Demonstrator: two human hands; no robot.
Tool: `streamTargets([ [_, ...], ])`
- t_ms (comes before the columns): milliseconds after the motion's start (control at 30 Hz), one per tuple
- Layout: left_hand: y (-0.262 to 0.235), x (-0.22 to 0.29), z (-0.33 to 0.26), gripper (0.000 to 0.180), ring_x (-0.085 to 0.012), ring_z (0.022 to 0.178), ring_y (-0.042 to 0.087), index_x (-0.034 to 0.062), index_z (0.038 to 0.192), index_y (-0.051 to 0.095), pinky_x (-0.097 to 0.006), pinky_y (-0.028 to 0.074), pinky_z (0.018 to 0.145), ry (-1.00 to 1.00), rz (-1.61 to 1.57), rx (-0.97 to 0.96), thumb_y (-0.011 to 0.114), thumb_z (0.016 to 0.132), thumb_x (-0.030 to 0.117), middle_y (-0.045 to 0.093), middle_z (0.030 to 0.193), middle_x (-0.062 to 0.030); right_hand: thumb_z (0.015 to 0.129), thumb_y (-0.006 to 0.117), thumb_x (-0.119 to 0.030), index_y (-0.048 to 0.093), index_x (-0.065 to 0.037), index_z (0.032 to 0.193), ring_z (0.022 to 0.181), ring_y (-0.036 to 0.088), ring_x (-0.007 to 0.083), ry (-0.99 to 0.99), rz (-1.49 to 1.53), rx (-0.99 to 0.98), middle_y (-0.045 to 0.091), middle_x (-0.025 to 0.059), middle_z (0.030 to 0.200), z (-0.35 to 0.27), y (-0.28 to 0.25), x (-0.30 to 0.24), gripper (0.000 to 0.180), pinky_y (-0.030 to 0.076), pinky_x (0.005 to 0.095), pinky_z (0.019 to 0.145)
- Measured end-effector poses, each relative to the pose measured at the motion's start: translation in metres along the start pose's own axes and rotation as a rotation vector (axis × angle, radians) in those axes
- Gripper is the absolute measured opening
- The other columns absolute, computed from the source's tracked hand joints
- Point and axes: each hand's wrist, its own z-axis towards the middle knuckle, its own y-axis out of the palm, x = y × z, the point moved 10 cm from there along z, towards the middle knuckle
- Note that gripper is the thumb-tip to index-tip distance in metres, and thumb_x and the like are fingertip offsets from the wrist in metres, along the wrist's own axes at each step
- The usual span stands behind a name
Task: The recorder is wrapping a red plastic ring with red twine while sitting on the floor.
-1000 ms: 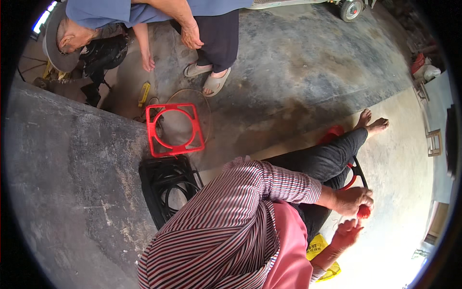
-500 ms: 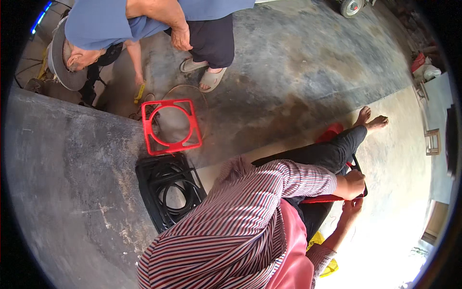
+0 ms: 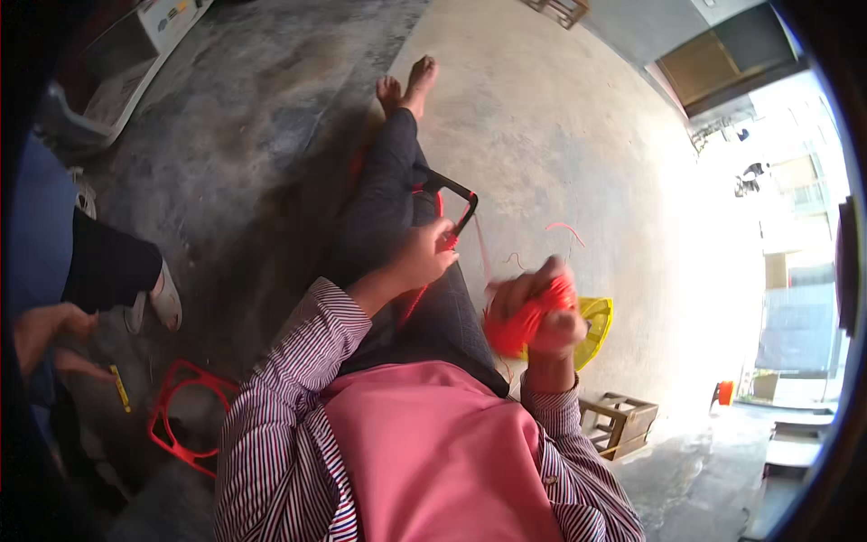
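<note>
The right hand (image 3: 542, 307) is clutching a bundle of red cord (image 3: 519, 325) above the lap, its grip clamped around it. The left hand (image 3: 424, 257) is closing — blurred, so seemingly — on the black-and-red frame (image 3: 452, 203) lying across the legs, just beside the yellow basket (image 3: 591, 330) on the floor.

Daylight floods in from the right, bleaching the floor (image 3: 686, 298) to glare; the left lies dimmer. The right hand (image 3: 542, 307) is motion-blurred, and the fisheye bends the dark-rimmed edges.

Bare stained concrete floor (image 3: 560, 117), darker upper left; glaring daylight from open doorway (image 3: 777, 253) at right; small wooden crate (image 3: 619, 423) lower right.
</note>
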Motion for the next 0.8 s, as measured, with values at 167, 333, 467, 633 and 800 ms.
streamTargets([
  [167,0.027,0.009,-0.026,0.047,-0.0157,0.078,0.061,0.0018,0.125,0.046,-0.032,0.050,0.075,-0.080,-0.074,-0.096,0.068,0.084,0.008,0.064,0.083,-0.0103,0.074,0.078,-0.024,0.047,-0.004,0.091,0.079,0.057,0.0147,0.422,-0.001,0.035,0.059,0.0091,0.088,-0.071,0.059,0.030,0.040,0.045,0.0278,0.070],
  [333,0.013,0.019,-0.029,0.050,-0.0144,0.077,0.058,0.0025,0.128,0.045,-0.031,0.048,0.073,-0.012,-0.015,-0.077,0.068,0.084,0.007,0.062,0.084,-0.0089,0.078,0.079,-0.027,0.046,-0.004,0.089,0.067,0.050,0.0133,0.317,0.247,-0.034,0.053,0.0055,0.085,-0.069,0.106,-0.002,0.042,0.042,0.0279,0.062],
  [467,0.021,0.018,-0.030,0.047,-0.0128,0.076,0.057,0.0017,0.127,0.046,-0.029,0.048,0.072,-0.019,-0.042,-0.103,0.066,0.085,0.007,0.061,0.084,-0.0069,0.081,0.075,-0.023,0.055,0.001,0.084,0.045,0.054,0.0206,-0.045,0.632,-0.382,0.057,0.0089,0.062,-0.061,0.130,-0.065,0.032,0.041,0.0310,0.043],
  [633,0.033,0.002,-0.020,0.034,-0.0108,0.078,0.057,-0.0011,0.118,0.053,-0.028,0.048,0.073,-0.082,-0.022,-0.194,0.065,0.087,0.007,0.060,0.084,-0.0039,0.082,0.072,-0.021,0.056,-0.001,0.068,0.039,0.051,0.0189,-0.049,0.524,-0.122,0.054,0.0032,0.054,-0.064,0.144,-0.074,0.029,0.039,0.0327,0.038],
  [800,0.030,0.001,-0.013,0.019,-0.0101,0.077,0.056,-0.0019,0.106,0.058,-0.026,0.047,0.075,-0.167,0.015,-0.196,0.062,0.091,0.009,0.059,0.081,-0.0010,0.080,0.072,-0.015,0.051,-0.003,0.072,0.040,0.051,0.0225,-0.158,0.537,-0.438,0.055,0.0093,0.058,-0.054,0.154,-0.110,0.026,0.035,0.0342,0.034],
])
